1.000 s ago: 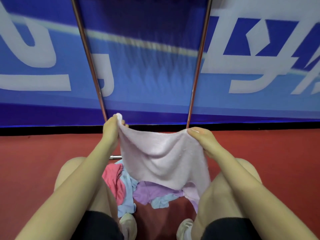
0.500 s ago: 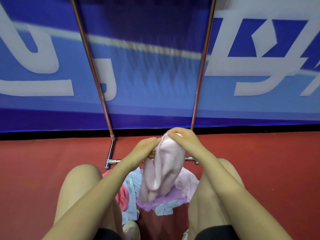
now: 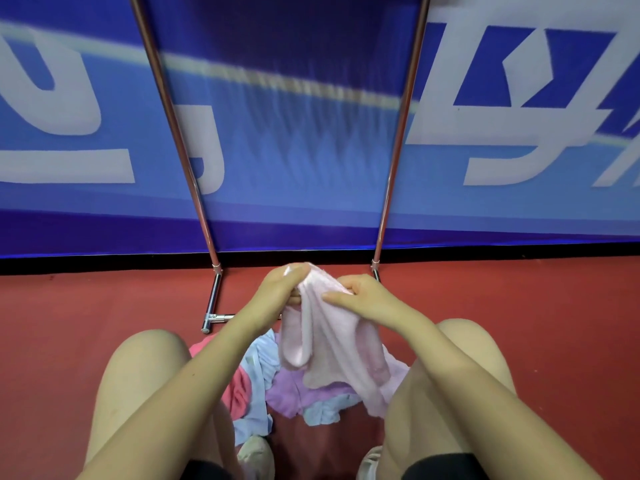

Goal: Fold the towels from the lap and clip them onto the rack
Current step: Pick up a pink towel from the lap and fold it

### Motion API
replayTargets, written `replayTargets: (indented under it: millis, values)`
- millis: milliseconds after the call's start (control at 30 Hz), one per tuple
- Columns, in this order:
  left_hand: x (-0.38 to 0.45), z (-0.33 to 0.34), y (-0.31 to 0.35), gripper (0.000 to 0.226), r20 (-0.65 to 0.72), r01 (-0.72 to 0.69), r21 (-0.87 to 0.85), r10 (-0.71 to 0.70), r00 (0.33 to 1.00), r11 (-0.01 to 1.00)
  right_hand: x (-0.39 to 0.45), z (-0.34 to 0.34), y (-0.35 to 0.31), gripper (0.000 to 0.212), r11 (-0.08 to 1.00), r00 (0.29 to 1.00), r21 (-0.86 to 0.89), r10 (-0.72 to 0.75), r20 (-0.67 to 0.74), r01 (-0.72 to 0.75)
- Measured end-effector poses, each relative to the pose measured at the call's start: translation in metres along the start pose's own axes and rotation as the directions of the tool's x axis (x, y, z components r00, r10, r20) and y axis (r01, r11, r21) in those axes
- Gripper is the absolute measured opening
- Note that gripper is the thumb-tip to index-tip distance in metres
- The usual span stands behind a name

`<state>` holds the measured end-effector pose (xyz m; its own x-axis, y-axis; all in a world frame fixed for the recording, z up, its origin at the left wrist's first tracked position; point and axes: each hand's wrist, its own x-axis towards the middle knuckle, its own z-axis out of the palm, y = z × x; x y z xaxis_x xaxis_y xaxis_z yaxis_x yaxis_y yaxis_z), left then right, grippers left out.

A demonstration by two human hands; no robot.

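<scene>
Pink towel (image 3: 322,334), red floor (image 3: 69,323), blue banner (image 3: 294,168)

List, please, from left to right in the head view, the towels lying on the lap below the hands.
hot pink towel → light blue towel → purple towel → pale pink towel, held up by both hands.

both hands (image 3: 277,289) (image 3: 360,297) pinch the pink towel (image 3: 329,344).
</scene>
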<state>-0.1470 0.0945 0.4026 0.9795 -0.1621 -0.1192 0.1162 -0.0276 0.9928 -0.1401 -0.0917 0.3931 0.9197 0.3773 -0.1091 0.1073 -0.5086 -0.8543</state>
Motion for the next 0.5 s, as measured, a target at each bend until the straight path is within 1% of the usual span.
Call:
replayTargets:
  millis: [67,133,167,233,300,367,500]
  values:
    - [0.001,0.0,0.004,0.026,-0.094,-0.004,-0.116,-0.007,0.996,0.993,-0.002,-0.001,0.004,0.038,0.999,1.0,-0.032,0.015,0.015,-0.015]
    - [0.005,-0.006,0.007,0.03,-0.187,-0.028,-0.282,-0.026,0.982,0.959,-0.006,-0.005,0.009,0.038,0.998,0.999,-0.046,0.038,-0.003,-0.038]
    - [0.007,-0.012,0.007,0.03,-0.24,-0.049,-0.353,-0.039,0.97,0.934,-0.008,-0.008,0.012,0.037,0.997,0.999,-0.051,0.053,-0.013,-0.054]
    - [0.013,-0.025,0.008,0.029,-0.339,-0.088,-0.437,-0.074,0.938,0.895,-0.012,-0.015,0.019,0.037,0.993,0.996,-0.086,0.083,-0.032,-0.085]
    - [0.015,-0.035,0.008,0.031,-0.417,-0.119,-0.463,-0.098,0.903,0.879,-0.017,-0.021,0.029,0.039,0.985,0.992,-0.124,0.115,-0.049,-0.121]
    - [0.015,-0.044,0.004,0.034,-0.474,-0.129,-0.446,-0.111,0.873,0.886,-0.023,-0.027,0.039,0.039,0.977,0.988,-0.154,0.14,-0.064,-0.148]
    - [0.019,-0.061,-0.014,0.032,-0.537,-0.09,-0.382,-0.141,0.832,0.92,-0.037,-0.04,0.063,0.045,0.965,0.981,-0.19,0.166,-0.097,-0.182]
